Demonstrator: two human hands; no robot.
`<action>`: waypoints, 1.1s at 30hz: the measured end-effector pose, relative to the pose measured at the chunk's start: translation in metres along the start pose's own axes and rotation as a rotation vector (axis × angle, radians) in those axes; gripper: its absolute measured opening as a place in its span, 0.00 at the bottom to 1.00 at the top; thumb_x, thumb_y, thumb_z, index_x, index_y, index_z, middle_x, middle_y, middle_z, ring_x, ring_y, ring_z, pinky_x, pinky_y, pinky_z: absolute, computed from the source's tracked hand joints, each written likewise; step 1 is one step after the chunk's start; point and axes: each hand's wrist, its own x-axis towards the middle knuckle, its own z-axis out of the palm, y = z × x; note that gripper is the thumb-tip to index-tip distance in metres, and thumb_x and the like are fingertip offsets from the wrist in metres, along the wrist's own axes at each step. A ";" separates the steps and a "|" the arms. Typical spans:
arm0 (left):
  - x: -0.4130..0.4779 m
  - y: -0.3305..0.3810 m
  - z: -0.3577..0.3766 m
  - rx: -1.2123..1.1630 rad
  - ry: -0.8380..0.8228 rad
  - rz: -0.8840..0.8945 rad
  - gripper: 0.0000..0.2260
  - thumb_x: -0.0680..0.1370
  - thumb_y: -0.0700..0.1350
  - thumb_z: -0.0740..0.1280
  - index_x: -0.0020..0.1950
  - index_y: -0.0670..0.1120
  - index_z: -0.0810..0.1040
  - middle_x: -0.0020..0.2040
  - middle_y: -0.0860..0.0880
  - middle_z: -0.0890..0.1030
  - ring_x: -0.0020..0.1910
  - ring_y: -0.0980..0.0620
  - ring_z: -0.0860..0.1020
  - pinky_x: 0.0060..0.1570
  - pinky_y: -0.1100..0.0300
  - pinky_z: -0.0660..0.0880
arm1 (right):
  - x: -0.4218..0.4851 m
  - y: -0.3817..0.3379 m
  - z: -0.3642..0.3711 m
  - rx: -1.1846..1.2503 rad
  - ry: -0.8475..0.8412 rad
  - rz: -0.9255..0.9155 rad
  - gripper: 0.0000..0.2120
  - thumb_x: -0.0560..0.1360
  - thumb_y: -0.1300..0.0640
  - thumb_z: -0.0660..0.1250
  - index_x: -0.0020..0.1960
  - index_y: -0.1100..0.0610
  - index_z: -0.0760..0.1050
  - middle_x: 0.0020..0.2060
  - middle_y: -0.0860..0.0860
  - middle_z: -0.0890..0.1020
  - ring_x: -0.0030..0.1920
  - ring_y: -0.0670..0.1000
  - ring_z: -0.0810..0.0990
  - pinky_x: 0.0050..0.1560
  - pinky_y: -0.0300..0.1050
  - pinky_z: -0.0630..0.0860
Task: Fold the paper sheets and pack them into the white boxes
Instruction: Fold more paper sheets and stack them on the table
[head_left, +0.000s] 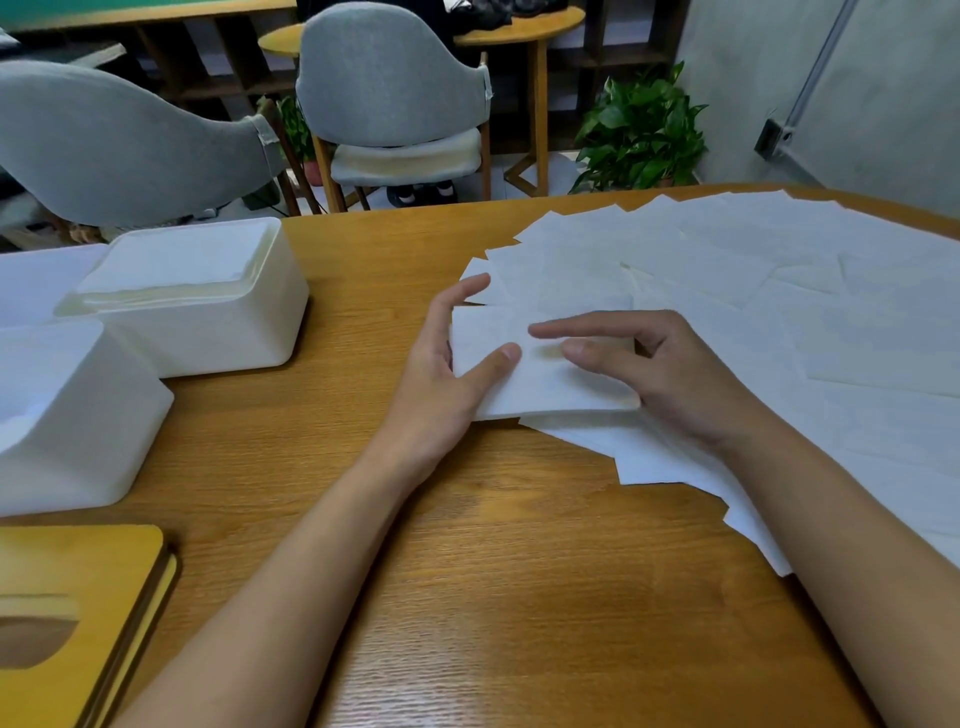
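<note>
Head view. I see the folded paper sheet (540, 384) flat on the counter (467, 571), centre, lying on the near-left fringe of the loose sheets (805, 312).

Left hand (441, 364) is spread, thumb flat on the sheet's left part, fingers straight along its left edge. Right hand (670, 369): index straight over the top, thumb pressing down on the paper, other fingers tucked in. The sheet's right end runs under that palm.

Edges: loose sheets fan over the counter's right half up to the far edge, and some poke out toward me under the right forearm. There's bare wood between the folded sheet and the boxes, and between the forearms.

Far white box (249, 332) at left is open, with a folded stack up to the rim. Near white box (88, 457) sits just beside it; I can't tell its contents. Wooden slotted lid (78, 597) at the near-left corner.

Room behind: grey chair (395, 93), second grey chair (104, 145) at left, potted plant (639, 130), round wooden table (519, 31).
</note>
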 end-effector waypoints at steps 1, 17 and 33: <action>0.000 0.000 0.000 0.023 -0.011 0.012 0.27 0.82 0.37 0.71 0.78 0.53 0.67 0.61 0.58 0.83 0.59 0.59 0.82 0.53 0.64 0.79 | 0.000 0.003 -0.001 -0.013 0.016 0.013 0.12 0.81 0.58 0.70 0.60 0.45 0.86 0.60 0.37 0.85 0.65 0.37 0.77 0.64 0.31 0.71; 0.003 -0.019 -0.005 0.720 -0.292 0.302 0.14 0.72 0.55 0.81 0.54 0.51 0.88 0.54 0.57 0.83 0.57 0.56 0.79 0.56 0.60 0.75 | 0.006 0.026 -0.015 -0.073 0.430 0.073 0.14 0.81 0.64 0.68 0.56 0.48 0.87 0.54 0.37 0.86 0.61 0.36 0.80 0.70 0.44 0.74; 0.000 -0.006 -0.010 0.567 -0.157 0.318 0.02 0.83 0.43 0.70 0.51 0.48 0.81 0.51 0.59 0.86 0.52 0.63 0.83 0.55 0.63 0.76 | 0.008 0.024 -0.010 -0.091 0.377 0.075 0.15 0.82 0.63 0.67 0.56 0.46 0.87 0.55 0.33 0.85 0.61 0.33 0.78 0.65 0.30 0.71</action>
